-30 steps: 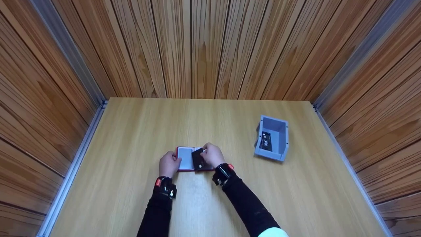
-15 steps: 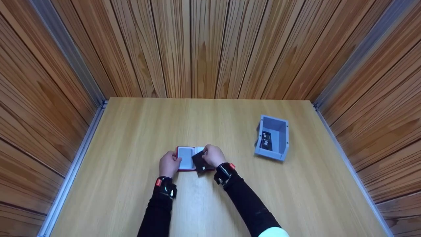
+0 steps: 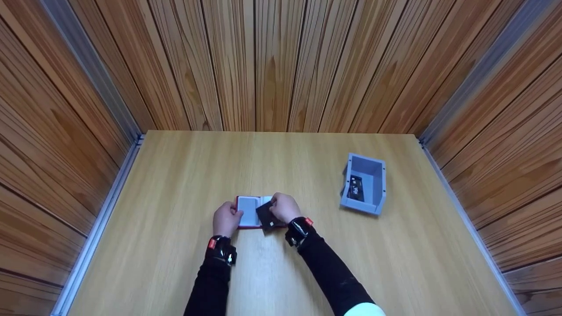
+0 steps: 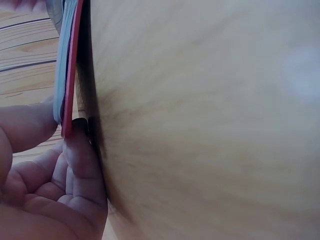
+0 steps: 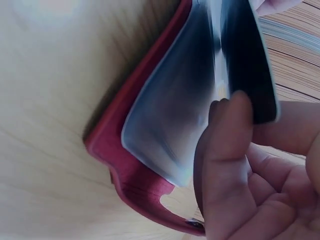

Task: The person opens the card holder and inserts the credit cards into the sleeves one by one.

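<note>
While the left hand (image 3: 226, 218) pinches the outer edge of a red card holder (image 3: 247, 211) between thumb and fingers, the right hand (image 3: 287, 207) pinches a black card (image 3: 267, 217) over the holder's other half. Spread on the surface (image 3: 175, 175) between the 2 sets of fingers, the holder shows pale pages, and a clear sleeve (image 5: 170, 120) lies inside its red cover, just beside the right fingers (image 5: 230, 130). Beyond those fingers, to the right and well apart, stands a grey-blue box (image 3: 360, 207) with a white-marked dark card (image 3: 355, 188) along its left side.

The right hand hides much of the holder's right half and part of the pinched card; whether any of that card is inside a sleeve cannot be told. The left wrist view shows the holder only edge-on, cut off at the top. The marks in the box are too small to read surely.

Compared with 1.0 s ago, the pinched card tilts more and its lower corner juts farther past the holder's near edge, while the left fingers' grip and the box look unchanged.
</note>
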The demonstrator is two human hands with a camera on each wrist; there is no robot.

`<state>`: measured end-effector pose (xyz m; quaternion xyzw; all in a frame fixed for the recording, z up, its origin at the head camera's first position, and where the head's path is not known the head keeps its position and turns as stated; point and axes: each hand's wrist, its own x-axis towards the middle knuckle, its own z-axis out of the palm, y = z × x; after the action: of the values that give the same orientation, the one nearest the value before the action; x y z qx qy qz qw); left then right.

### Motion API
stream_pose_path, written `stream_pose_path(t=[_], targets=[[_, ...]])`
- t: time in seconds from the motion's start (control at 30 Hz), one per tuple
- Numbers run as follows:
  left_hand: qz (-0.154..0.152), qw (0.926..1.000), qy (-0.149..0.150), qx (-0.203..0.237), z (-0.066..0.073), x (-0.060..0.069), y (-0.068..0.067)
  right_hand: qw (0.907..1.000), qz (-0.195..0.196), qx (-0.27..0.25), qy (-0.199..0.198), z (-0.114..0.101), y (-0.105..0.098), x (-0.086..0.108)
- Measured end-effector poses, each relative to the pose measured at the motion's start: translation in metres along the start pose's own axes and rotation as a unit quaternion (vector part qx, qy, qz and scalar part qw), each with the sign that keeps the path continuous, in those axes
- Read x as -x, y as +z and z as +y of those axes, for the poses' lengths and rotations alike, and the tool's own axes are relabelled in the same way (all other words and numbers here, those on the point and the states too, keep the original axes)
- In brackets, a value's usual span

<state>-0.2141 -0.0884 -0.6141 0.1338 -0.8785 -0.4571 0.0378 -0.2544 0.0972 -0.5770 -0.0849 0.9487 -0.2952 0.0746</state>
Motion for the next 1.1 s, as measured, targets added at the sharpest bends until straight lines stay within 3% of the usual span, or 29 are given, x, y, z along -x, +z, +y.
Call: stream_pose_path(t=[0.37,0.67,0.93,1.1], targets=[[0.013,0.9997,0.018,-0.010,-0.002,0.000,0.001,0.9998,0.015,-0.010,-0.012,0.003,0.003,-0.002],[0.002,1.0000,0.002,0.000,0.001,0.000,0.001,0.9989,0.036,-0.021,-0.021,0.004,0.008,-0.002],[0.000,1.0000,0.002,-0.003,0.001,0.000,0.000,0.9990,0.042,-0.018,-0.001,0.004,0.012,-0.006],[-0.001,1.0000,0.004,-0.005,0.000,0.000,0.000,0.9983,0.055,-0.011,-0.013,0.004,0.017,-0.009]])
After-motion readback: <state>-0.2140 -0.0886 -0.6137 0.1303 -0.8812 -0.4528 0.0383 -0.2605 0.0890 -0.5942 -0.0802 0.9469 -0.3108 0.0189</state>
